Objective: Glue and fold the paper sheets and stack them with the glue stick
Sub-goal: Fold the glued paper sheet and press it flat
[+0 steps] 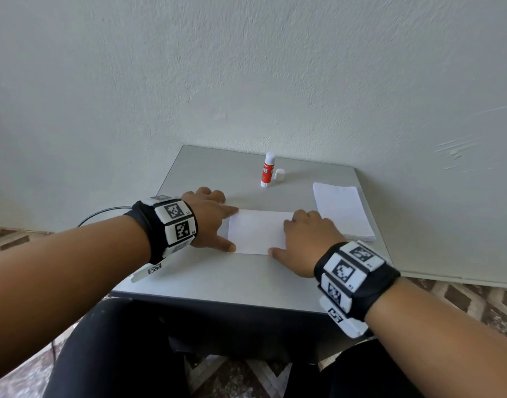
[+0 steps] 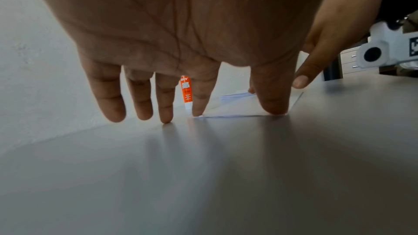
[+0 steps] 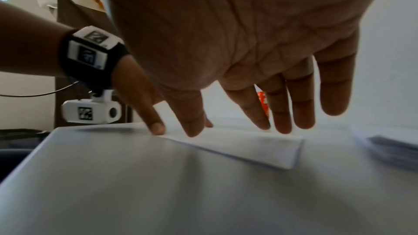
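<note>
My left hand [image 1: 209,218] presses the left edge of the folded paper sheet [image 1: 256,232] flat on the surface [image 1: 218,277]; grip wide, fingers straight. My right hand [image 1: 307,242] presses its right end, fingers likewise spread. Glue stick [image 1: 267,170] upright at far centre, cap [image 1: 279,174] beside it; paper stack [image 1: 342,211] far right.

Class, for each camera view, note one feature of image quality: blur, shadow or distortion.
Head view: sharp, with the grey table edges bowed by the wide lens. Left wrist view: finger shadows streak the table, and the orange glue stick is soft. Right wrist view: the white paper stack is blurred.
</note>
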